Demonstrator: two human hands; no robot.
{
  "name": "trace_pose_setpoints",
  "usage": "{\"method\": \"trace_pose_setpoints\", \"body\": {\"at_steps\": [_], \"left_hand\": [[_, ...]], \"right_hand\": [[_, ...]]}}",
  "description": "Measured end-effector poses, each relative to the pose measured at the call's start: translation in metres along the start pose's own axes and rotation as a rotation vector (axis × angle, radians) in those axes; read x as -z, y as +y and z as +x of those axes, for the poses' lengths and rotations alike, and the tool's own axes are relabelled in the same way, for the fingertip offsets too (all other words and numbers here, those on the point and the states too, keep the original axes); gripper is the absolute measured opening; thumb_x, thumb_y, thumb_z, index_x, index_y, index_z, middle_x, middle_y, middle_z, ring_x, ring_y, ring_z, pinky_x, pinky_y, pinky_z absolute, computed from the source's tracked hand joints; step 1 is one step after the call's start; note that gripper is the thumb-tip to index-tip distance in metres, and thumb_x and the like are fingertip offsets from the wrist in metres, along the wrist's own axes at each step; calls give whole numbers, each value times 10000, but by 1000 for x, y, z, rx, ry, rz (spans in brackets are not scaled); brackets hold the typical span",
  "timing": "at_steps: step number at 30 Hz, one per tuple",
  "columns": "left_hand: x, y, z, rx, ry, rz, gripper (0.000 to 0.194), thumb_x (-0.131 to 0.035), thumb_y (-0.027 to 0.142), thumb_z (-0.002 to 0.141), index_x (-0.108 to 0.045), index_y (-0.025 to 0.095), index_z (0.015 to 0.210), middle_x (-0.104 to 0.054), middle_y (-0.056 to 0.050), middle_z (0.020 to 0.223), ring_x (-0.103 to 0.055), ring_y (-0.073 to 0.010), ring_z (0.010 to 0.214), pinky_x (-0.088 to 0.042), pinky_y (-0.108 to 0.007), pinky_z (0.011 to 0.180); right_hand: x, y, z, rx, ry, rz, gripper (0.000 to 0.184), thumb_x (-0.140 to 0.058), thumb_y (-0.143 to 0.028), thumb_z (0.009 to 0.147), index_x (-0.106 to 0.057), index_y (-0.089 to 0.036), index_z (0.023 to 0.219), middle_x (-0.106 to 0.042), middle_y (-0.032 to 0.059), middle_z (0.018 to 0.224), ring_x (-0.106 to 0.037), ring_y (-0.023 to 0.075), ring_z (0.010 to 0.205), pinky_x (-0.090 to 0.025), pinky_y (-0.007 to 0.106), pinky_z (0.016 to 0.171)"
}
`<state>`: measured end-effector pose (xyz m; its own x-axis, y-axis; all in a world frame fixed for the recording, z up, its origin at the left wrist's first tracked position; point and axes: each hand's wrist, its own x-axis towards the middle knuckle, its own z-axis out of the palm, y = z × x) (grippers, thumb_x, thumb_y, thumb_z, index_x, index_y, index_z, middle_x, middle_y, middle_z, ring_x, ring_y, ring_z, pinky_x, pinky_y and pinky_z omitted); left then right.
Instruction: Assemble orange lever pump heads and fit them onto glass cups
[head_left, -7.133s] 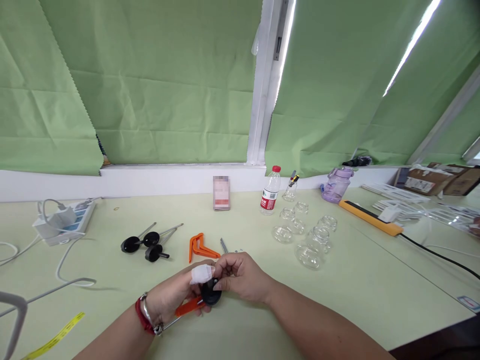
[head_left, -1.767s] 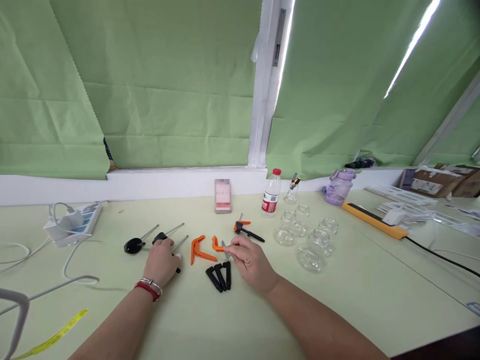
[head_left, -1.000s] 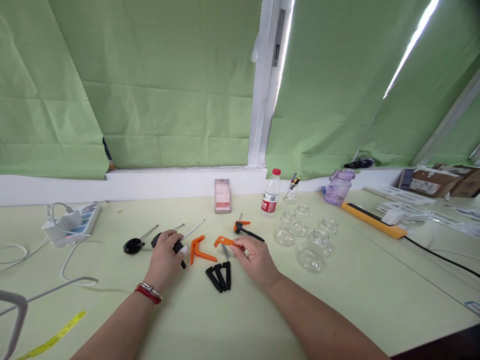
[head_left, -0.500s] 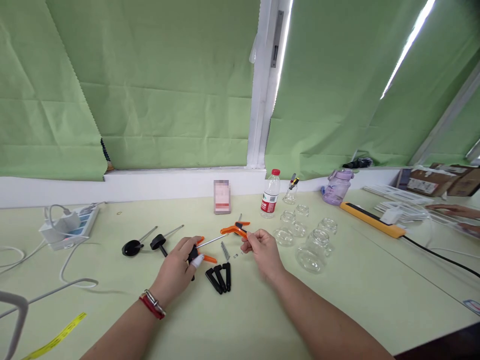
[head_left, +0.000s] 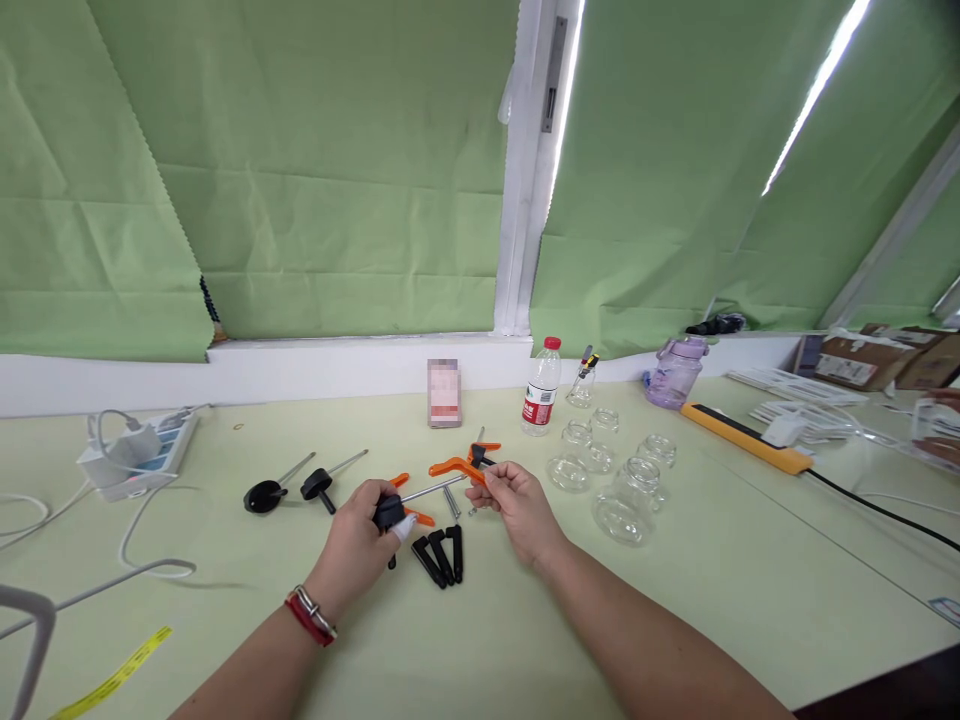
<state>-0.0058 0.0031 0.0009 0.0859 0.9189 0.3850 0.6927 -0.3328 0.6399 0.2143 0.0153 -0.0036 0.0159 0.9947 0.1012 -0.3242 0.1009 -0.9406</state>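
Note:
My left hand [head_left: 358,540] is closed on a black plastic piece [head_left: 388,512] with a thin metal rod [head_left: 431,490]. The rod points right, its tip close to my right fingers. My right hand [head_left: 523,512] pinches a bent orange plastic arm [head_left: 454,466], raised over the table. Whether rod and arm touch, I cannot tell. Another black-and-orange piece [head_left: 478,455] lies just behind it. More orange parts [head_left: 420,517] show beside my left hand, partly hidden. Several black handles [head_left: 437,556] lie in front, below metal screws or springs [head_left: 451,502].
Two black pieces with rods [head_left: 265,496] lie at left, near a power strip [head_left: 176,450]. A phone [head_left: 444,395] leans on the wall beside a water bottle [head_left: 541,390]. Several glass jars [head_left: 622,510], a purple bottle [head_left: 677,373] and an orange power strip [head_left: 742,440] stand right.
My left hand has turned the black piece and shifted it slightly right, bringing the rod tip nearer my right fingers. My right hand has moved the orange arm slightly left.

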Motion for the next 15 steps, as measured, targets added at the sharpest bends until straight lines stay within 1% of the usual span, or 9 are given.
{"method": "trace_pose_setpoints", "body": {"at_steps": [2, 5, 9, 12, 15], "left_hand": [[1, 0, 0, 21, -3, 1, 246, -587, 388, 754, -508, 211, 907, -585, -33, 825, -557, -175, 651, -491, -294, 558], [1, -1, 0, 39, 10, -5, 260, -587, 402, 757, -508, 211, 914, -586, -28, 816, -574, -185, 680, -503, -309, 598], [0, -4, 0, 29, 30, -16, 261, -591, 397, 761, -506, 212, 925, -592, -27, 824, -585, -187, 693, -509, -312, 607], [-1, -5, 1, -25, 72, -4, 259, -609, 368, 753, -513, 209, 933, -597, -43, 873, -592, -199, 752, -514, -322, 640], [-1, -5, 3, -122, 122, -1, 238, -604, 346, 766, -531, 205, 942, -586, -69, 971, -591, -220, 879, -509, -355, 759]], "right_hand": [[0, 0, -1, 4, -40, 6, 318, -691, -414, 723, -565, -154, 856, -679, 29, 727, -677, 178, 721, -506, 337, 717], [0, 0, -2, 5, -101, 1, 335, -680, -398, 744, -573, -150, 941, -680, 43, 774, -677, 186, 756, -501, 358, 745], [1, 2, -3, -14, -178, -50, 394, -692, -387, 734, -588, -146, 1027, -677, 62, 839, -670, 191, 778, -493, 368, 753], [2, 5, -3, -27, -273, -102, 413, -690, -400, 728, -610, -149, 1047, -663, 61, 879, -665, 178, 749, -493, 349, 723], [3, 7, -4, -53, -362, -163, 408, -686, -407, 728, -624, -158, 1046, -649, 57, 913, -661, 161, 720, -490, 321, 686]]}}
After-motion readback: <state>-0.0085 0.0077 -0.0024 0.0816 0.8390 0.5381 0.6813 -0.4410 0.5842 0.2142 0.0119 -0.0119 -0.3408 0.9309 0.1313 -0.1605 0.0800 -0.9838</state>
